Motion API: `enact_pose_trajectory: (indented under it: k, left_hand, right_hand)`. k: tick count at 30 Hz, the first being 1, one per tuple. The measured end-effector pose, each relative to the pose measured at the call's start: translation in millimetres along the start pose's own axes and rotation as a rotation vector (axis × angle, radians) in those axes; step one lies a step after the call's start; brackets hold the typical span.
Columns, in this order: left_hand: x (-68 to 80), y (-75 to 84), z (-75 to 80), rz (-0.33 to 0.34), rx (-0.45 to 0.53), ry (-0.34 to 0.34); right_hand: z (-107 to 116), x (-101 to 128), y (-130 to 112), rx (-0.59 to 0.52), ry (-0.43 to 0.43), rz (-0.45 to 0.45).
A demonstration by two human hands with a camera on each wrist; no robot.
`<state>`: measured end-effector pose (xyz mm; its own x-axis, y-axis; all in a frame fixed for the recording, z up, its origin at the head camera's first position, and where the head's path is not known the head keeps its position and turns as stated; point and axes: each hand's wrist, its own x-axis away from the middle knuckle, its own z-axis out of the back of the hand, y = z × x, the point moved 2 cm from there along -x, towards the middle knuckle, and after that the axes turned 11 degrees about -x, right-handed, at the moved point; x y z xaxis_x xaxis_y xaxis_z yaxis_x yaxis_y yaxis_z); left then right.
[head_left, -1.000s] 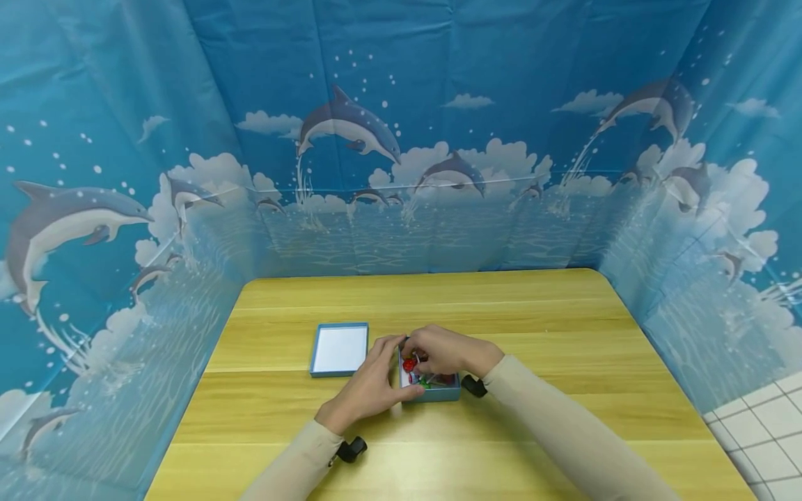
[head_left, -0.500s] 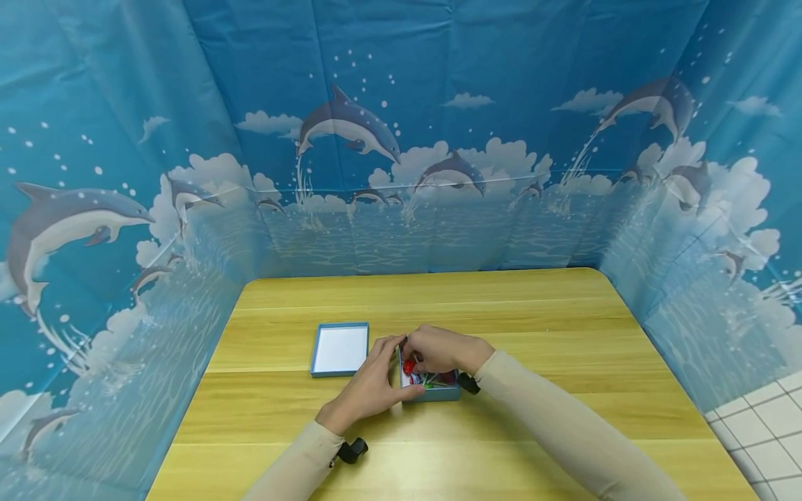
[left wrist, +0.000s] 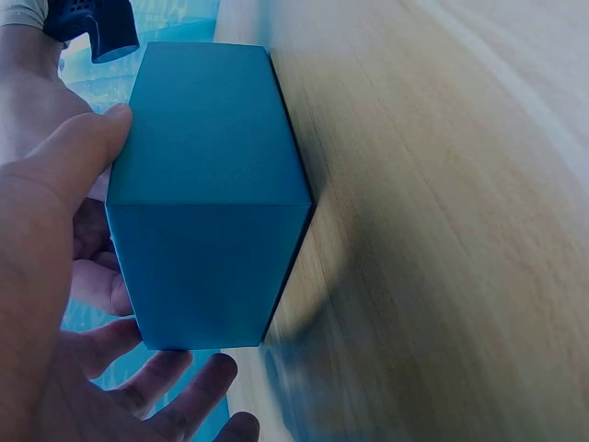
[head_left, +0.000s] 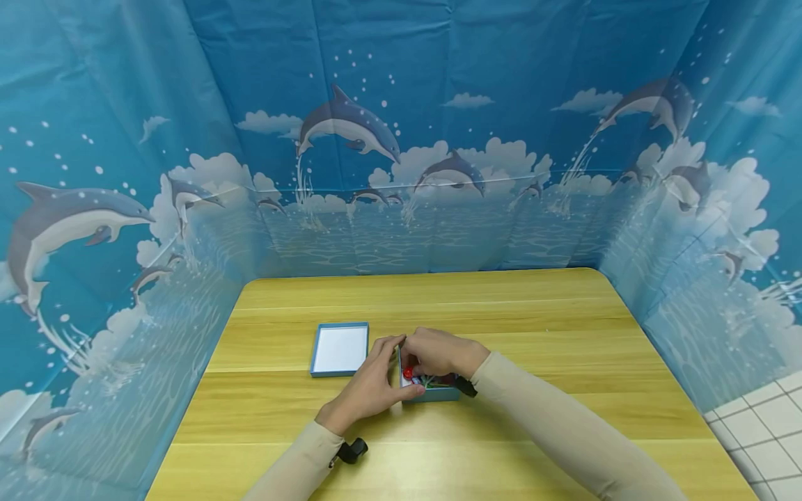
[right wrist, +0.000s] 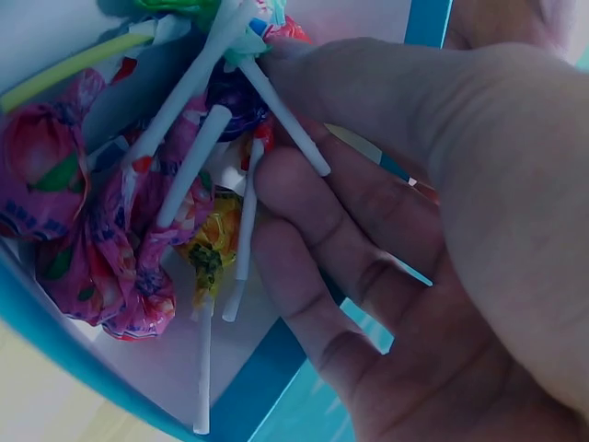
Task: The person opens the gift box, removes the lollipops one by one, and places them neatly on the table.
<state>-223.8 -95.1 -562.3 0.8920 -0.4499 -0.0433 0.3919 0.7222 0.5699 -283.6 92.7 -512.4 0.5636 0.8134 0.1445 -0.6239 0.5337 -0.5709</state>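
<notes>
A: Where is the blue box [head_left: 432,393] sitting?

B: It is standing on the wooden table [head_left: 539,327], near the front middle, open at the top. Wrapped lollipops [right wrist: 120,230] are lying inside it in a heap, pink, yellow and purple wrappers, white sticks crossing one another.

A: And the lid?

B: A shallow blue lid [head_left: 339,349] with a white inside is lying flat just beside the box, on the person's left side, apart from it.

A: Surface and surroundings?

B: The table is showing pale yellow planks with rounded far corners. A blue dolphin-print cloth [head_left: 401,139] is hanging round three sides of it. White floor tiles [head_left: 761,431] are showing at the lower right corner of the head view.

A: Left hand?

B: The left hand [head_left: 370,386] is clasping the box from its left side: the thumb is lying along one outer wall, the fingers [left wrist: 175,387] are curling round the far corner. The wrist view is showing only the box's plain blue walls [left wrist: 207,221] against the table.

A: Right hand?

B: The right hand [head_left: 438,351] is reaching down into the box from above. Its thumb and fingers [right wrist: 313,249] are pinching a lollipop stick [right wrist: 281,115], and the other fingers are resting on the heap. Both forearms are wearing beige sleeves [head_left: 564,431], each with a black camera mount at the wrist.
</notes>
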Motion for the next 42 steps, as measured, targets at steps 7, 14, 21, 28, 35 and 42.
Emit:
enact_pose_trajectory:
  k: [7, 14, 21, 28, 35, 42]
  left_hand:
    - [0.2, 0.7, 0.0, 0.002, 0.001, -0.003]
    - [0.4, 1.6, -0.4, 0.011, -0.001, -0.004]
    - [1.7, 0.8, -0.3, 0.008, 0.005, 0.002]
    - [1.6, -0.5, -2.1, 0.019, 0.013, 0.000]
    - [2.2, -0.1, -3.2, 0.014, 0.004, -0.007]
    - [1.6, 1.1, -1.9, 0.026, 0.022, 0.005]
  right_hand:
    - [0.6, 1.7, -0.7, -0.025, 0.013, -0.016]
    - [1.0, 2.6, -1.7, -0.025, 0.035, -0.009]
    - [-1.8, 1.1, -3.0, 0.028, 0.029, 0.004]
    - [-5.0, 0.5, -2.1, 0.056, 0.017, 0.021]
    - [-2.7, 6.0, -0.8, 0.032, 0.027, 0.002]
    - [7.5, 10.7, -3.5, 0.018, 0.056, -0.002]
